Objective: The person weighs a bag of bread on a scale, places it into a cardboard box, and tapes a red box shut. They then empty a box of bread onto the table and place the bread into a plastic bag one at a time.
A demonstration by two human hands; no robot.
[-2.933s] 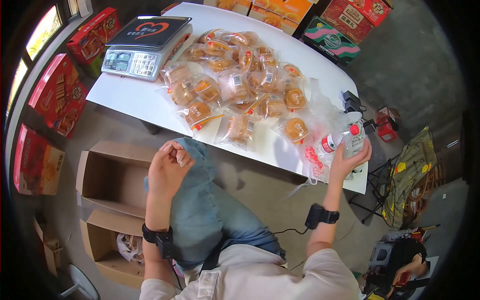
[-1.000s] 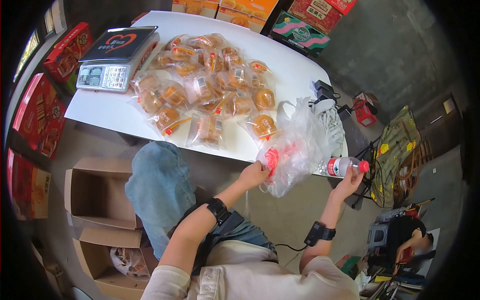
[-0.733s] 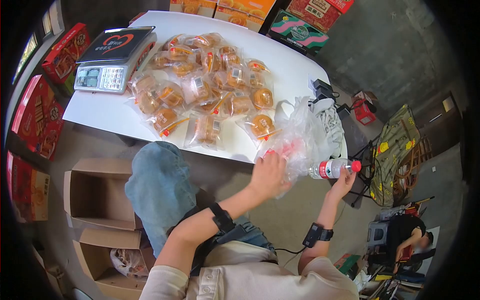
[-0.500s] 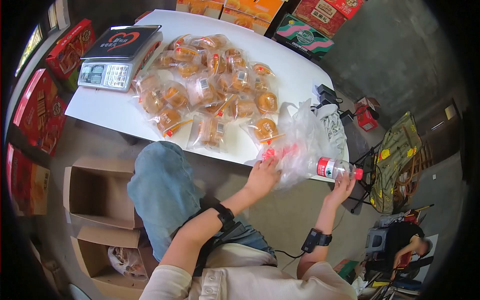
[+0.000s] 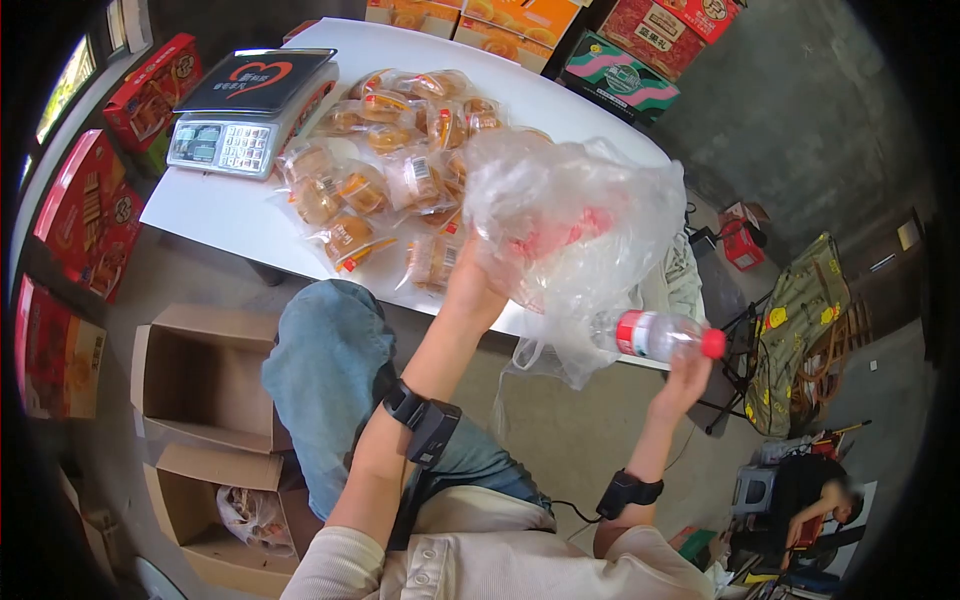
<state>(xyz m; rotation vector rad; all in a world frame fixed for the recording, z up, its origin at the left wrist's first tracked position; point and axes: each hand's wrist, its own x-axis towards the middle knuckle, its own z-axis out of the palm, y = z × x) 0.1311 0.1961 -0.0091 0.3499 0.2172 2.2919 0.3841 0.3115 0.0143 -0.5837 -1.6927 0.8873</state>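
A clear plastic bag (image 5: 570,210) with red print is lifted over the right part of the table. My left hand (image 5: 477,283) grips the bag's near left side, its fingertips partly covered by the film. My right hand (image 5: 686,382) is closed round a clear plastic bottle (image 5: 652,336) with a red cap and a red-and-white label. The bottle lies sideways, cap to the right, its base end against or behind the hanging bag. Beyond my left hand are several individually wrapped buns (image 5: 415,175), some hidden behind the bag.
A digital scale (image 5: 235,115) stands at the table's (image 5: 215,215) left end. Two open cardboard boxes (image 5: 205,375) are on the floor at left. Gift boxes (image 5: 620,75) are stacked behind the table. A folded patterned chair (image 5: 795,335) is at right, and another person (image 5: 810,500) sits farther off.
My left hand has moved left and up, raising and spreading the plastic bag over some buns. My right hand still holds the bottle, slightly lower and farther left.
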